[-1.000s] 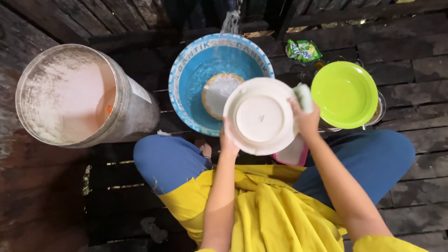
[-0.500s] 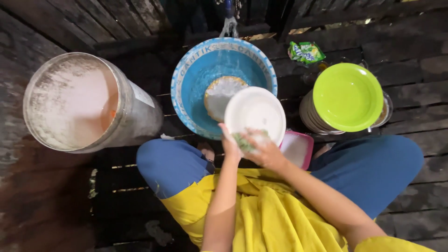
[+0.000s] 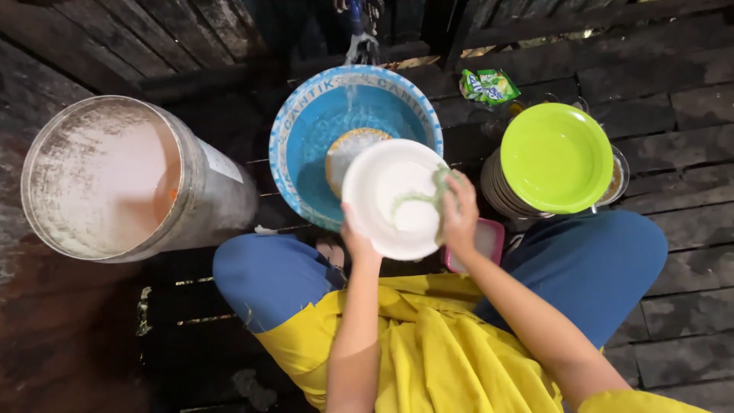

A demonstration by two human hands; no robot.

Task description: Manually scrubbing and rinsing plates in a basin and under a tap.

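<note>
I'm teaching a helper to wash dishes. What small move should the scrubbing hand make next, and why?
Probably sweep the green sponge under the right hand leftward across the white plate: suds streak only its right half, and the left hand steadies the lower rim.

big blue basin (image 3: 306, 145) with water and a plate inside | tall grey bucket (image 3: 115, 176) on the left | green plate (image 3: 556, 157) on a stack | small green packet (image 3: 489, 84) | pink box (image 3: 489, 239) | dark wood floor (image 3: 673, 84)

Outdoor home washing-up spot, dark wooden plank floor (image 3: 688, 99), water-filled blue basin (image 3: 306, 138), stacked plates (image 3: 501, 191)
</note>
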